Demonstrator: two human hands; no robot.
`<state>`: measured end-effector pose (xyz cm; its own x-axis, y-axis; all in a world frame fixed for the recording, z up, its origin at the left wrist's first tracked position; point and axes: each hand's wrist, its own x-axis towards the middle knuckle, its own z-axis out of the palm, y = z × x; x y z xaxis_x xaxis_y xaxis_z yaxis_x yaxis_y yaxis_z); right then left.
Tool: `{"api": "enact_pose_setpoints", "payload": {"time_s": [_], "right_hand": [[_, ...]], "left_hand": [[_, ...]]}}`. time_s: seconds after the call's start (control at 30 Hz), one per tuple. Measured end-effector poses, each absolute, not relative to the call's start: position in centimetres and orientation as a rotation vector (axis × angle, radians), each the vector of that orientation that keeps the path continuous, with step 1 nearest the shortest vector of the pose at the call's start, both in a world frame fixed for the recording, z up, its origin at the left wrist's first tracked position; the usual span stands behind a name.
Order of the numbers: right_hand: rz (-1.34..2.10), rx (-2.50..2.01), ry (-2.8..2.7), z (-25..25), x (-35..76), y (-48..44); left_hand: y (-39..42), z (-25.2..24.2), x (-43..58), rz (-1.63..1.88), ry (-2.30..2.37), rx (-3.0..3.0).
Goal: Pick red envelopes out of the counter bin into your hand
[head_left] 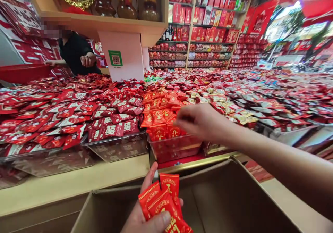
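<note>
Several small red packets with gold lettering [162,203] lie fanned out in my left hand [140,210]. The thumb presses across their front, above the open cardboard box [215,194]. My right hand [199,122] is over the right side of a clear plastic bin [177,148] piled with matching red packets [156,116]. Its fingers curl downward close to the packets, but motion blurs them. Whether anything is between those fingertips I cannot make out.
Dark red packets [114,125] fill the bin to the left; gold and white ones [243,116] lie to the right. A white pillar with a QR code [122,57] rises behind. Someone in a black top [75,52] stands at the back left. Shelves [191,28] hold boxes and bottles.
</note>
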<state>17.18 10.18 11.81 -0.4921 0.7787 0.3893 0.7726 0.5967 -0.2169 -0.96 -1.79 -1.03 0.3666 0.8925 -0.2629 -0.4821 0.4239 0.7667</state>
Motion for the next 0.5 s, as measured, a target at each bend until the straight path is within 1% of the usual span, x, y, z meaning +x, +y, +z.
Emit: {"api": "enact_pose_setpoints", "payload": {"time_s": [0.1,0.17,0.27,0.37,0.43,0.5], "right_hand": [[0.506,-0.967,-2.555,8.5,15.9,5.7],[0.717,-0.876,-2.582,5.9,15.1,4.4],[1.05,-0.819,-2.412,3.1,14.7,4.4],[1.404,-0.77,-2.089,2.1,15.0,4.9],[1.502,-0.839,-1.919,1.8,15.3,5.1],[1.448,-0.949,-1.839,1.5,15.7,5.3]], "left_hand": [[-1.8,-1.6,-0.7,0.977,0.642,0.721],[-1.9,-1.8,-0.3,0.985,0.608,0.738],[-2.1,-2.0,0.1,0.942,0.669,0.732],[-2.2,-2.1,0.4,0.885,0.789,0.752],[-2.3,-2.3,0.6,0.871,0.878,0.759],[-2.4,-2.5,0.7,0.861,0.947,0.744]]}}
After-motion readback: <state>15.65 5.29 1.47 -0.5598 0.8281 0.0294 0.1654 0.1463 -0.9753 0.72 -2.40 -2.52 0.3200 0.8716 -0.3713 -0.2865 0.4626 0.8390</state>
